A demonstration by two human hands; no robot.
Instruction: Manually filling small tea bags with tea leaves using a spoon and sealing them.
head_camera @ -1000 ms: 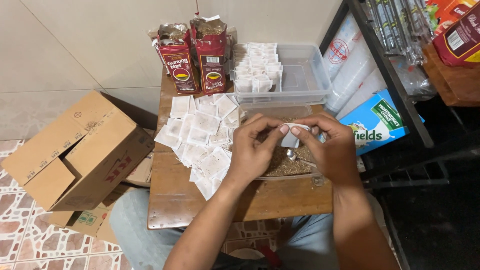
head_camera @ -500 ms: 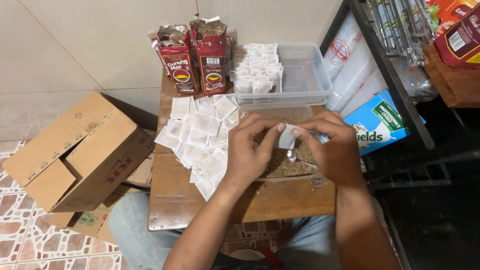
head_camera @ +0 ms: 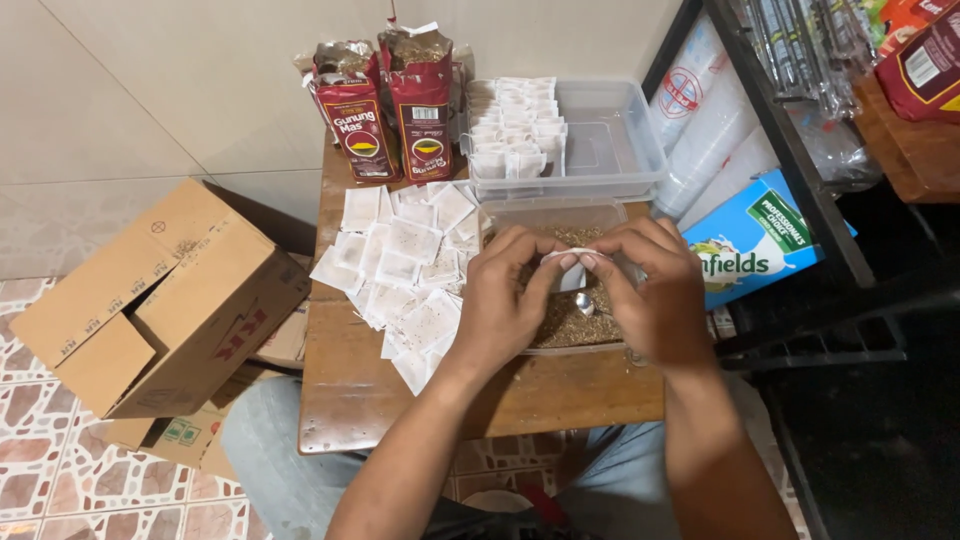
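Your wooden table [head_camera: 420, 400] is crowded; only its near edge lies bare. Your left hand [head_camera: 505, 295] and right hand [head_camera: 655, 295] both pinch one small white sachet [head_camera: 570, 262] above the clear tub [head_camera: 550, 212] of loose tea. Filled sachets [head_camera: 405, 265] lie left; the far plastic box [head_camera: 610, 150] holds more.
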